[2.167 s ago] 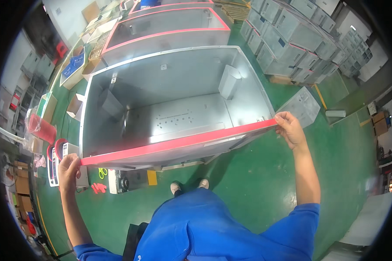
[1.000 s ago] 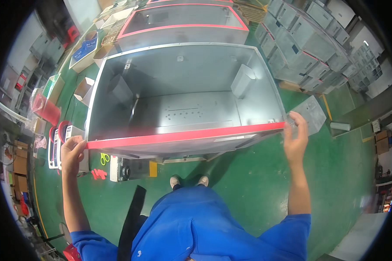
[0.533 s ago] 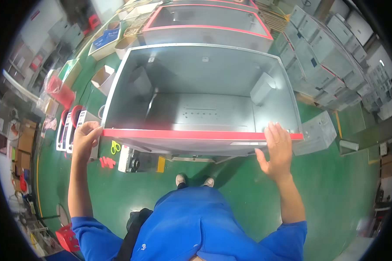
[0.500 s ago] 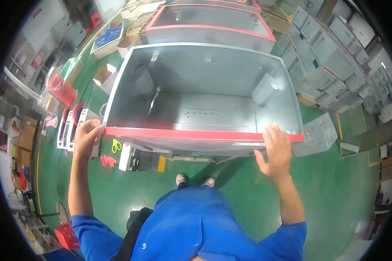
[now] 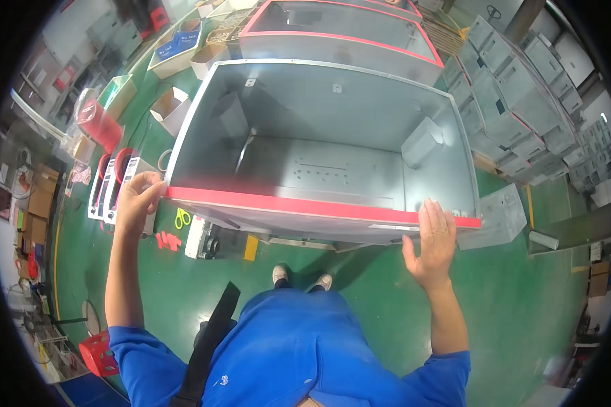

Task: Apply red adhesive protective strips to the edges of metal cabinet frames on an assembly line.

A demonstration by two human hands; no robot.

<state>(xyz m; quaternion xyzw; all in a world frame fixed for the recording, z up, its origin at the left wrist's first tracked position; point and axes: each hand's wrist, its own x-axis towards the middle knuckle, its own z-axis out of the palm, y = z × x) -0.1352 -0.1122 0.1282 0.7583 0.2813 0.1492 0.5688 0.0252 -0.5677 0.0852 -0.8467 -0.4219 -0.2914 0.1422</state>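
Note:
An open grey sheet-metal box stands in front of me, with slots and small holes in its inner panel. A strip of red tape runs along its near rim. At the near left corner, my left hand is closed, thumb and fingers pinched at the strip's left end; the exact grip is partly hidden. Close to the right end of the rim, my right hand lies with its fingers stretched over the tape and its thumb apart, below the edge.
More red-edged metal boxes stand behind. Grey boxes are stacked at the right. Yellow-green scissors, red scraps and white devices with red handles lie left. A clear plastic-like sheet is beside the right corner.
The whole view has tilted slightly, so the near rim now slopes down to the right. Both hands keep nearly the same places on the box.

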